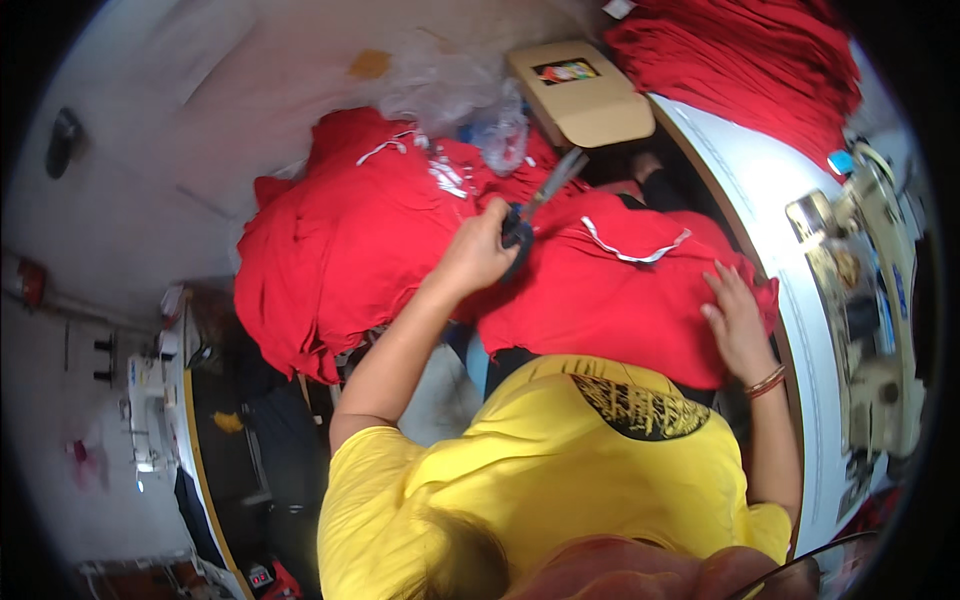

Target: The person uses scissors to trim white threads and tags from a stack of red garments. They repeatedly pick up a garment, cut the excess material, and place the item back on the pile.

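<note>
Head view, read from my remote seat: the red cloth [590, 310] spread across the person's lap is my landmark. By its far left edge I see the left hand [480, 245], fingers clamped around the dark handles of a pair of scissors [545, 192]; the blades point up and away from the body, which I judge puts the tips clear of the other hand. I cannot tell whether the blades meet. On the right part of the cloth the right hand [738, 318] lies with its fingers apart, gripping nothing that I can see; I would say that spread steadies the cloth, with the lap as support. A curved white strip [625, 257] rests on the cloth's upper part. Left of the cloth sits a heap of red fabric [340, 230], probably there for easy reach; right of the cloth runs a white counter [810, 350] bearing a sewing machine [905, 345].
</note>
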The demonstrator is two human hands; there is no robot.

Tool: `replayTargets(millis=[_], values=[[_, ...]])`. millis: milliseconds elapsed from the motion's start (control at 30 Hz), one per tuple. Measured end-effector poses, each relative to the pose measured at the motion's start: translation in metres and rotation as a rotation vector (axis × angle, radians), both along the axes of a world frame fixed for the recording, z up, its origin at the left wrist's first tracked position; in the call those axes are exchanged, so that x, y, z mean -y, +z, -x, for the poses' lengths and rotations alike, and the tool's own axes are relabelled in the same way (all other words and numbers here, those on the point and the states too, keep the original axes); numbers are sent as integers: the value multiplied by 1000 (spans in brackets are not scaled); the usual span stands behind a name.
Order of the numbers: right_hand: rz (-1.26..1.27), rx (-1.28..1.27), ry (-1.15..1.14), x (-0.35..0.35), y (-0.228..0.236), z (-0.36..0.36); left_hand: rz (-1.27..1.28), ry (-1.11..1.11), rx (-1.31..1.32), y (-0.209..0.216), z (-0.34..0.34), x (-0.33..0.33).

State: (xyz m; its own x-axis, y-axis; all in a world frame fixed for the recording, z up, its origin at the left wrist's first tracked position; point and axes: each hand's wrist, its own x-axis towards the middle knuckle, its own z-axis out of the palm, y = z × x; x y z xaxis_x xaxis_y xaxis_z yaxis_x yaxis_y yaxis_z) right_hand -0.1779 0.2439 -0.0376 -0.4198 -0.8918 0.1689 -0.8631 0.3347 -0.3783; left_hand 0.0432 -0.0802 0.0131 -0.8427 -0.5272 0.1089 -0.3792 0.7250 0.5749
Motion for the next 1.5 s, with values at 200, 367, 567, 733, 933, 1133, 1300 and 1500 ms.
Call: replayTargets(millis=[200, 367, 567, 733, 933, 1133, 1300, 1500], values=[[-295, -104, -216, 15, -45, -9, 215, 319, -19, 25, -43, 79], [159, 179, 201, 99, 28, -11, 149, 192, 43, 28, -71, 135], [146, 294, 611, 263, 12, -20, 28, 211, -111, 8, -50, 122], [540, 196, 803, 388, 27, -92, -287, 198, -307, 42, -88, 119], [320, 507, 905, 425, 73, -128, -314, 264, -582, 115, -105, 86], [196, 716, 862, 297, 192, -34, -310, 40, -787, 179, -78, 67], [173, 817, 775, 160, 166, 33, -644, -209, -493, 115, 33, 10], [229, 270, 156, 75, 22, 38, -953, -154, -251, 4, 118, -39]])
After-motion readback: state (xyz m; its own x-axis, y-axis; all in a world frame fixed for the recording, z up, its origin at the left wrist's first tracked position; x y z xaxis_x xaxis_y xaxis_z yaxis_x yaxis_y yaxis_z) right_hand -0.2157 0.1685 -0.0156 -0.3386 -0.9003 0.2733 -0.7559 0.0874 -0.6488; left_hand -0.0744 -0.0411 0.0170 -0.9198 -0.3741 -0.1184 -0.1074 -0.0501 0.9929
